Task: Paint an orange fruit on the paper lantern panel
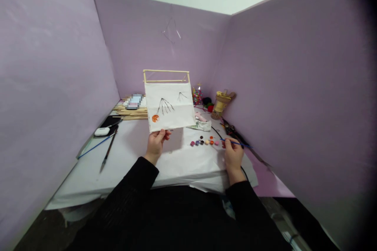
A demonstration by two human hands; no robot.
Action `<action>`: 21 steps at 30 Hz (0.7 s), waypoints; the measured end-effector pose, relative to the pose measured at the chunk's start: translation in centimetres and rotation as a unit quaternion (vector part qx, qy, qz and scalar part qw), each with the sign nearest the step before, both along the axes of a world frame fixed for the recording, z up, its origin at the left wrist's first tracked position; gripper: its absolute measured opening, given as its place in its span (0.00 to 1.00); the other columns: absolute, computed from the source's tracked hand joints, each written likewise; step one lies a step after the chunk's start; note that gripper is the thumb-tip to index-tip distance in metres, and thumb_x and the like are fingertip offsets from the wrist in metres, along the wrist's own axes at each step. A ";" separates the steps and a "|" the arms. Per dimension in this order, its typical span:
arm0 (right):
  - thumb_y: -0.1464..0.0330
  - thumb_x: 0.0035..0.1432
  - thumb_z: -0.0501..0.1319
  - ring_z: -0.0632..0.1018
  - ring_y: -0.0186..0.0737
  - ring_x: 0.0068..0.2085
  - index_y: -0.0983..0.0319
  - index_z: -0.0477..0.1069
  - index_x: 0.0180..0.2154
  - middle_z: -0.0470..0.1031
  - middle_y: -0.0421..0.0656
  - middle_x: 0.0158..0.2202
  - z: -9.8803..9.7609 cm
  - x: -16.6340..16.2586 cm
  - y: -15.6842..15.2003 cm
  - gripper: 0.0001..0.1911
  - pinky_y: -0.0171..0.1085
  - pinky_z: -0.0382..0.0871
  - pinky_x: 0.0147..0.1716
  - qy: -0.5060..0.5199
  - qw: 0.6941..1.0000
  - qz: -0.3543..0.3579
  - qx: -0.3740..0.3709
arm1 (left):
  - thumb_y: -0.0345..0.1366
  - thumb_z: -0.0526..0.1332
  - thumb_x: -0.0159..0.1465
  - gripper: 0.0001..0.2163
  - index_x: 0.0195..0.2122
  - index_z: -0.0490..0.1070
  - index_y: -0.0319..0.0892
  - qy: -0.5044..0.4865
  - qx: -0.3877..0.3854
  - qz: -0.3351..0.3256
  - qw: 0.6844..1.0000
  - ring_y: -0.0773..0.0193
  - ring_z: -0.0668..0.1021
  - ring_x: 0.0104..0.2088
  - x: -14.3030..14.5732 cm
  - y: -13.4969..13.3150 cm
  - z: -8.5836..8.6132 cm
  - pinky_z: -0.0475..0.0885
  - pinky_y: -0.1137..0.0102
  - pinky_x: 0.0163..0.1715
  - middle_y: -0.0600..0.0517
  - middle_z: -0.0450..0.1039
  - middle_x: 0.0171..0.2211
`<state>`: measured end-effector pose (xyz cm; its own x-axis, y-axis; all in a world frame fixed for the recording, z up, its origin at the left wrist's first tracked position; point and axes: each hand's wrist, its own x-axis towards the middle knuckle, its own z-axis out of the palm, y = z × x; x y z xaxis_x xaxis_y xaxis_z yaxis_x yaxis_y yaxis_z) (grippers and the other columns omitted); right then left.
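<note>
My left hand (156, 144) pinches the lower edge of a white painted panel (176, 115) and holds it up above the table. The panel has a thin wooden stick frame (166, 71) along its top, and carries dark branching lines and an orange round patch (155, 118). In my right hand (233, 153) is a thin blue paintbrush (240, 143), gripped near the small paint pots (207, 142). Those pots stand in a row, several colours, with lids or pots just behind them. The brush tip is too small to make out.
On the left lie a bundle of wooden sticks (132, 112), a phone (134, 101), a white earphone case (102, 131), a dark brush (108, 149) and another blue brush (96, 146). At the back right are a jar of coloured balls (198, 95), a bamboo holder (220, 104) and pliers (229, 128). Purple boards enclose three sides.
</note>
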<state>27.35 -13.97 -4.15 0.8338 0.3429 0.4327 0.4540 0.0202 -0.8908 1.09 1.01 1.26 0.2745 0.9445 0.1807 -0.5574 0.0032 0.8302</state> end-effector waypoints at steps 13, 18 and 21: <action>0.65 0.55 0.60 0.77 0.38 0.29 0.62 0.75 0.37 0.77 0.43 0.31 9.0 -9.9 0.0 0.10 0.38 0.70 0.28 0.084 0.933 0.225 0.267 | 0.45 0.68 0.50 0.15 0.24 0.76 0.35 0.024 -0.016 -0.016 0.999 0.68 0.74 0.21 -0.1 -1.0 0.1 0.69 0.71 0.26 0.47 0.78 0.23; 0.68 0.55 0.63 0.77 0.37 0.32 0.59 0.74 0.38 0.77 0.42 0.33 11.3 -14.9 5.1 0.07 0.39 0.73 0.32 -0.048 0.932 0.304 0.193 | 0.46 0.68 0.50 0.16 0.25 0.77 0.35 0.021 -0.016 -0.020 0.999 0.67 0.75 0.22 -0.3 -1.1 0.0 0.69 0.70 0.27 0.47 0.78 0.24; 0.68 0.58 0.59 0.76 0.37 0.32 0.59 0.72 0.37 0.74 0.41 0.32 11.0 -16.6 8.1 0.04 0.39 0.72 0.33 -0.148 0.920 0.292 0.217 | 0.46 0.68 0.51 0.16 0.29 0.77 0.34 0.015 0.001 -0.040 0.999 0.65 0.76 0.23 -0.3 -1.1 -0.3 0.70 0.69 0.28 0.47 0.78 0.24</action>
